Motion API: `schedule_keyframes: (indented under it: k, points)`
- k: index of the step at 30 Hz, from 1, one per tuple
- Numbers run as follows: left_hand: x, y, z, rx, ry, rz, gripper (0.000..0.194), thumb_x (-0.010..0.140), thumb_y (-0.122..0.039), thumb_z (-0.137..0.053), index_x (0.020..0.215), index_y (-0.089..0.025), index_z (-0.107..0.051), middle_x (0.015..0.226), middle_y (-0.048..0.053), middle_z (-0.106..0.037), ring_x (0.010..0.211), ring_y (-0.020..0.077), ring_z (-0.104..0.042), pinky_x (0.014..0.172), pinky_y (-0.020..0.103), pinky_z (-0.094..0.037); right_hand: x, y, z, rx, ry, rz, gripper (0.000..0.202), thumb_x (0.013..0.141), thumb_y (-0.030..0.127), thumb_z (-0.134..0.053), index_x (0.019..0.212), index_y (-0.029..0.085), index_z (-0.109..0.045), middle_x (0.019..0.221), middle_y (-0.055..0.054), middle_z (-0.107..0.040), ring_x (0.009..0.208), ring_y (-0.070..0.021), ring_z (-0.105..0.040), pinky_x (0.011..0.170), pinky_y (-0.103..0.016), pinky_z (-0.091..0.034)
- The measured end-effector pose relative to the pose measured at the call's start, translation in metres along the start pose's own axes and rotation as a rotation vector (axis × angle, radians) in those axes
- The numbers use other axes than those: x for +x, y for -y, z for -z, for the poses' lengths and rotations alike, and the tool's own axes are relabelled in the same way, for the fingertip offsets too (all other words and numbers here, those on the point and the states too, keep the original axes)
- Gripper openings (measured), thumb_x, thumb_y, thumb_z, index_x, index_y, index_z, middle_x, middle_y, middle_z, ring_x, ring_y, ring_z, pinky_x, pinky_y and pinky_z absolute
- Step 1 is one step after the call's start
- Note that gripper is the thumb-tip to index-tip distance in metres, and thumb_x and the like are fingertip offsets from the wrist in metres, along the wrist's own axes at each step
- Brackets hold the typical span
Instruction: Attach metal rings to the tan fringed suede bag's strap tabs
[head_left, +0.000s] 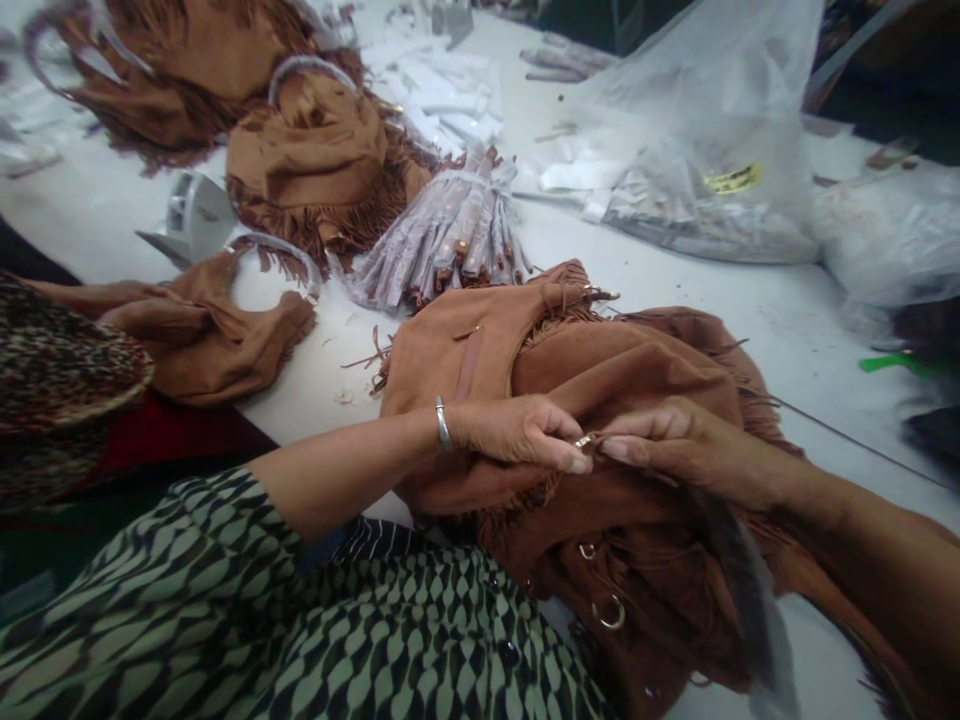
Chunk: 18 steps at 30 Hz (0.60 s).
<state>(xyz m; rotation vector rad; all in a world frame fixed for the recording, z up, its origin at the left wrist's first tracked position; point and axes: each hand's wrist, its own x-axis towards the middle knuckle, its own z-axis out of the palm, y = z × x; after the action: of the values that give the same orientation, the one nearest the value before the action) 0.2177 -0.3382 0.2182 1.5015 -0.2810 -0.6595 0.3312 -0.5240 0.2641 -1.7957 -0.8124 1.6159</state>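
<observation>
A brown suede bag (600,370) with fringe lies in front of me on the white table (787,310). My left hand (525,432), with a silver bracelet on its wrist, pinches a small gold metal clasp (584,441) on top of the bag. My right hand (675,445) meets it from the right, its fingertips closed on the same clasp. Gold rings (609,612) hang on the bag's lower part. A dark strap or transparent sleeve (742,590) trails below my right wrist.
More brown fringed bags (315,150) lie at the back left, another brown bag (217,330) at the left. A bundle of wrapped straps (450,235) lies mid-table. Clear plastic bags (705,130) fill the back right. A patterned sleeve (60,370) is at the left edge.
</observation>
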Motion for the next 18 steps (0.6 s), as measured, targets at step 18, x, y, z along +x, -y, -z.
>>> schedule_keyframes:
  k: [18]
  points:
    - [-0.023,0.002,-0.012,-0.169,-0.365,-0.171,0.027,0.084,-0.035,-0.054,0.074,-0.011,-0.055,0.068,-0.002,-0.051,0.062,0.0064,-0.045,0.061,0.019,-0.036,-0.005,0.018,-0.016,-0.013,-0.084,0.025,0.050,0.077,0.064,-0.050,0.061,0.017,-0.045,0.053,0.007,-0.028,0.048,-0.0064,-0.022,0.044,-0.022,-0.017]
